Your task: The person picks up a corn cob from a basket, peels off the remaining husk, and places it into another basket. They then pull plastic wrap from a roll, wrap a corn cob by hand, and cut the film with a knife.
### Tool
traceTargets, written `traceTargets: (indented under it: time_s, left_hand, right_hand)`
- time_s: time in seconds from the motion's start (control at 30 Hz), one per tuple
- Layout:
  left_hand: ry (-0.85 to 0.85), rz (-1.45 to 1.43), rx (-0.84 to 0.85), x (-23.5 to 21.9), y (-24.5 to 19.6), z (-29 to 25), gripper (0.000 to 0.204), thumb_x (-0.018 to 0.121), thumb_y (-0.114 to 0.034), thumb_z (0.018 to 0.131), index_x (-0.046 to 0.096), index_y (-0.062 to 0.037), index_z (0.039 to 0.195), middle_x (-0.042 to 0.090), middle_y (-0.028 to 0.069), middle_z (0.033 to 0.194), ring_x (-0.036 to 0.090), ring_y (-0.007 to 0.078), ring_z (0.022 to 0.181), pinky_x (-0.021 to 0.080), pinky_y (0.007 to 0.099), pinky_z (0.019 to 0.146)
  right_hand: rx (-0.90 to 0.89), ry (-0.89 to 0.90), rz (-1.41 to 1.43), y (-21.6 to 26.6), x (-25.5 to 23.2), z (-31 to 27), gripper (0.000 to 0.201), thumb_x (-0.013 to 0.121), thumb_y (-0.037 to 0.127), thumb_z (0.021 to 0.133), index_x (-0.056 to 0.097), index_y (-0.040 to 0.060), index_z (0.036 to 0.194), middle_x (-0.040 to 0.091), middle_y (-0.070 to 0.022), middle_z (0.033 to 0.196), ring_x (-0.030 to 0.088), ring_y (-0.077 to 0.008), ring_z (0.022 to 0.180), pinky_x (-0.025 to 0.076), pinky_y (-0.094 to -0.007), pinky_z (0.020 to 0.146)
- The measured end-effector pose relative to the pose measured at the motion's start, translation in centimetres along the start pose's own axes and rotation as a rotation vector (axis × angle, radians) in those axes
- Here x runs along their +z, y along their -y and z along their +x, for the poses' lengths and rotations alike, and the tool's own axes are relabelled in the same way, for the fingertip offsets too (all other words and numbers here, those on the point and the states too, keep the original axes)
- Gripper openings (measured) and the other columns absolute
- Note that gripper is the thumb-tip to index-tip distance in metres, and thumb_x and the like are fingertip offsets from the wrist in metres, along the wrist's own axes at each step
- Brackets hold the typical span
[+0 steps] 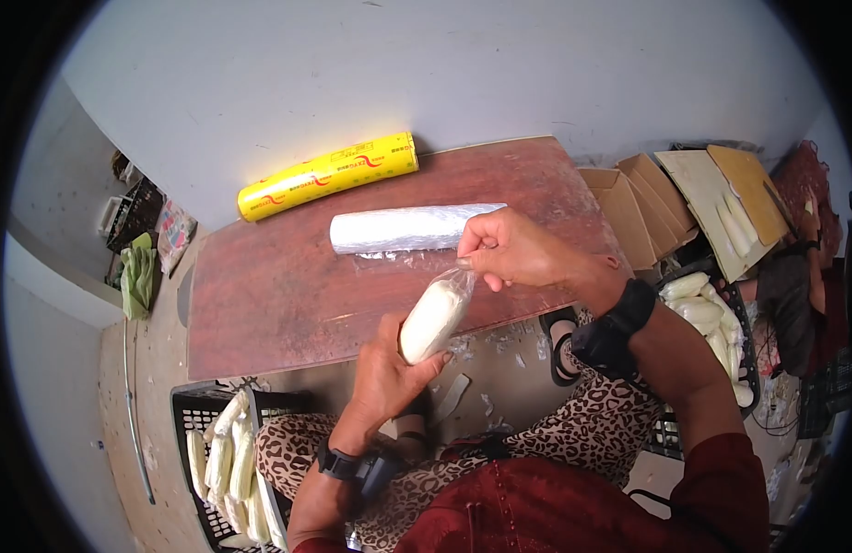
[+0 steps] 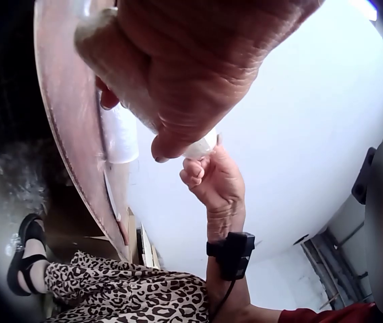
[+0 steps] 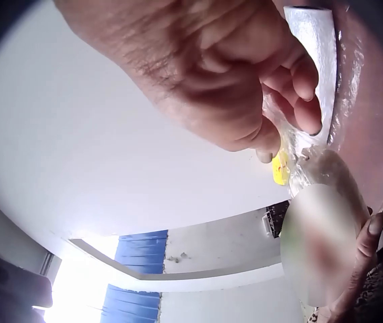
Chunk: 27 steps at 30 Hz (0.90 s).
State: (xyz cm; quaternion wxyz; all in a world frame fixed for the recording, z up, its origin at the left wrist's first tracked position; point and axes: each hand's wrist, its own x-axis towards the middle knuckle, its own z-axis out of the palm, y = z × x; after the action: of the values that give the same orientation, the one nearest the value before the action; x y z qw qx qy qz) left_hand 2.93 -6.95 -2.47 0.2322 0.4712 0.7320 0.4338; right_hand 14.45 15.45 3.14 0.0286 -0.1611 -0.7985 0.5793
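A pale, elongated vegetable (image 1: 433, 321) in clear film is gripped by the left hand (image 1: 386, 376) near the table's front edge, tilted with its upper end toward the right hand. The right hand (image 1: 518, 249) pinches the gathered film at that upper end between thumb and fingers. In the right wrist view, film (image 3: 298, 158) stretches from the right hand (image 3: 212, 74) to the vegetable. The left hand (image 2: 185, 67) curls round the vegetable (image 2: 111, 60) in the left wrist view. Behind the hands, a roll of clear film (image 1: 403, 229) lies on the table (image 1: 260, 313).
A yellow printed roll (image 1: 329, 175) lies at the table's back left. Crates of pale vegetables stand at lower left (image 1: 230, 461) and right (image 1: 707, 318). Cardboard boxes (image 1: 633, 207) adjoin the table's right end. Another person's arm (image 1: 816, 249) shows at far right.
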Motion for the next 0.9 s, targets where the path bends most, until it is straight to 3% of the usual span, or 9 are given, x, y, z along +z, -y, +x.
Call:
traceTargets:
  time_s: [0.07,0.27,0.37,0.57,0.77,0.9]
  left_hand:
    - [-0.038,-0.075,0.016,0.1,0.1,0.0,0.05,0.082,-0.023,0.073,0.053,-0.0004,0.105,0.067,0.0171,0.089,0.067,0.0247,0.082,0.051,0.0364,0.069]
    - [0.107,-0.281,-0.114,-0.4,0.7,0.3,0.055,0.083,-0.026,0.073,0.053,-0.0006,0.111,0.058,0.0046,0.087,0.055,0.0156,0.079,0.046,0.0277,0.071]
    - [0.191,-0.348,-0.236,-0.7,1.4,0.4,0.053,0.082,-0.026,0.074,0.053,-0.0003,0.11,0.057,0.0035,0.091,0.054,0.0145,0.084,0.044,0.026,0.074]
    - [0.169,-0.56,-0.321,-1.1,0.3,0.5,0.046,0.078,-0.02,0.081,0.051,-0.0026,0.115,0.059,0.0032,0.099,0.053,0.0106,0.09,0.044,0.0239,0.079]
    - [0.12,-0.703,-0.276,-0.8,0.6,0.6,0.037,0.07,-0.016,0.089,0.049,-0.0035,0.116,0.061,0.0034,0.1,0.054,0.0097,0.09,0.044,0.0238,0.08]
    - [0.216,-0.779,-0.297,-1.2,0.4,0.5,0.042,0.072,-0.019,0.087,0.048,-0.0037,0.117,0.059,0.0036,0.102,0.053,0.0096,0.093,0.044,0.0239,0.08]
  right_hand:
    - [-0.053,-0.052,0.074,0.1,0.3,0.0,0.008,0.063,0.007,0.088,0.06,-0.0011,0.086,0.061,-0.0043,0.073,0.056,-0.0078,0.055,0.044,-0.0236,0.048]
    - [-0.084,-0.067,0.155,1.1,0.6,-0.2,0.005,0.061,0.003,0.087,0.06,-0.0021,0.087,0.059,-0.0031,0.073,0.055,-0.0073,0.056,0.044,-0.0235,0.049]
    - [-0.088,-0.065,0.151,1.2,0.7,-0.2,0.005,0.061,0.003,0.087,0.06,-0.0023,0.087,0.059,-0.0033,0.073,0.055,-0.0072,0.057,0.044,-0.0231,0.05]
    - [-0.109,-0.086,0.098,1.5,0.9,0.0,0.005,0.06,0.0,0.085,0.06,-0.0029,0.089,0.06,-0.0039,0.073,0.056,-0.0073,0.059,0.044,-0.0234,0.051]
    - [-0.119,-0.084,0.103,1.1,0.9,0.1,0.006,0.06,-0.002,0.083,0.061,-0.0031,0.089,0.06,-0.0043,0.075,0.056,-0.0077,0.059,0.045,-0.0241,0.051]
    - [-0.121,-0.077,0.074,1.5,0.9,0.0,0.007,0.06,-0.003,0.082,0.062,-0.0024,0.088,0.062,-0.0045,0.076,0.057,-0.0078,0.06,0.045,-0.0241,0.052]
